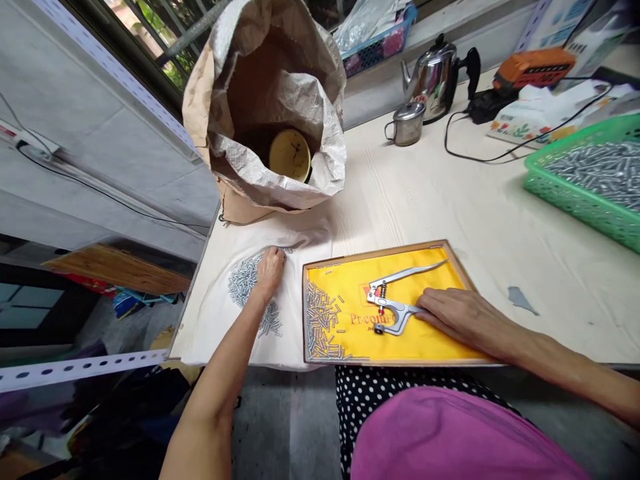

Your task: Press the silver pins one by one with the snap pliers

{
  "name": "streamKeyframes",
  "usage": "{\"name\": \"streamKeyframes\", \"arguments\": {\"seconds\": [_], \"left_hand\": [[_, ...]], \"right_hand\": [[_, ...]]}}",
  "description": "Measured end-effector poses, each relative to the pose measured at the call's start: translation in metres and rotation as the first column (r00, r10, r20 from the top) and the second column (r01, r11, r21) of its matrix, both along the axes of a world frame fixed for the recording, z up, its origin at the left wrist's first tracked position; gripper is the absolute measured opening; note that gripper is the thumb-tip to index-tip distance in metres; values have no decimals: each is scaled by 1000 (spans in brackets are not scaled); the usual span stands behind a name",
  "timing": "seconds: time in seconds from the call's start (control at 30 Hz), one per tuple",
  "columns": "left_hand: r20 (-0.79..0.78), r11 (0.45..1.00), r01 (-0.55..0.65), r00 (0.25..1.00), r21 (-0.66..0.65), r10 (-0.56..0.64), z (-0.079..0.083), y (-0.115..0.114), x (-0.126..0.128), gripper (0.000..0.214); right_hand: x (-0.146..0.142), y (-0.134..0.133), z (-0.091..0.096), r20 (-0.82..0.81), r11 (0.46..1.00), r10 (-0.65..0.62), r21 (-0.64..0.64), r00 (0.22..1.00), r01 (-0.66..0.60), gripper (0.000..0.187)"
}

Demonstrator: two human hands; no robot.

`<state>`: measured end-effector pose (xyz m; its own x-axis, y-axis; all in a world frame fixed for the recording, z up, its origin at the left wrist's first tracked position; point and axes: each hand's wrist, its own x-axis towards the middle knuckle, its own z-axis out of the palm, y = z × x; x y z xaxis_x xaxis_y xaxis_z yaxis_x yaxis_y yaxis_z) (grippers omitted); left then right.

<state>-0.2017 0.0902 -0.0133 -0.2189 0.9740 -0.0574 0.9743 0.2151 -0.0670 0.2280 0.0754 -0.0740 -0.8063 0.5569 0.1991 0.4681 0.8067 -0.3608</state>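
Note:
My left hand (271, 269) rests with its fingers curled down at the upper right edge of a pile of small silvery metal pieces (243, 280) on a white cloth (210, 327). What its fingertips hold, if anything, is hidden. My right hand (443, 308) is closed round the lower handle of grey metal hand pliers (397, 315), whose upper handle points right, spread away from the lower one. The pliers lie over a shallow tray (385, 350) with a yellow cloth lining and red print. More small metal rods (320, 317) are heaped at the tray's left end.
A large paper sack (240, 200) with a yellow round container (290, 155) inside stands behind the cloth. A green basket (575, 200) of metal pieces is at right. Farther back are a kettle (435, 80), a lidded metal cup (407, 125) and a black cord (480, 159).

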Motion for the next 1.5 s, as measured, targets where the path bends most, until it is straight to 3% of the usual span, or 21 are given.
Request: {"name": "streamKeyframes", "arguments": {"seconds": [0.1, 0.17, 0.23, 0.3, 0.4, 0.47, 0.53, 0.63, 0.97, 1.3, 1.5], "left_hand": [[103, 995, -32, 994, 90, 23, 10, 0, 13, 19], [295, 979, -115, 953, 169, 61, 18, -11, 36, 16], [582, 971, -212, 805, 108, 111, 24, -30, 72, 18], [803, 971, -223, 560, -91, 204, 27, -54, 113, 24], [897, 937, -206, 289, -282, 334, 21, -86, 167, 31], [897, 909, -214, 192, -359, 399, 15, -97, 189, 35], [886, 885, -230, 141, -405, 442, 8, -101, 200, 39], [874, 864, -256, 117, -433, 472, 2, -100, 206, 43], [859, 850, -298, 148, -434, 491, -3, -102, 212, 41], [818, 869, -291, 313, -401, 482, -4, -103, 215, 33], [778, 806, -302, 241, -508, 581, 5, -94, 219, 25]], "right_hand": [[-1, 1, 3, 39, 1000, -8, -9, 999, 9, 29], [-1, 3, 5, 75, 999, 27, 18, 997, -28, 27], [0, 4, 7, 95, 994, 92, 47, 991, -97, 25], [1, 5, 11, 111, 987, 136, 75, 985, -144, 21], [0, 4, 19, 168, 983, 136, 98, 976, -153, 19], [0, 3, 23, 205, 984, 125, 97, 971, -147, 18], [-1, 3, 24, 213, 985, 122, 97, 969, -145, 17], [-1, 3, 21, 195, 983, 123, 107, 973, -146, 16], [1, 2, 10, 123, 986, 121, 98, 985, -133, 14], [-2, 2, 17, 170, 992, 97, 59, 981, -109, 17], [-3, 2, 24, 197, 995, 94, 17, 976, -100, 19]]}}
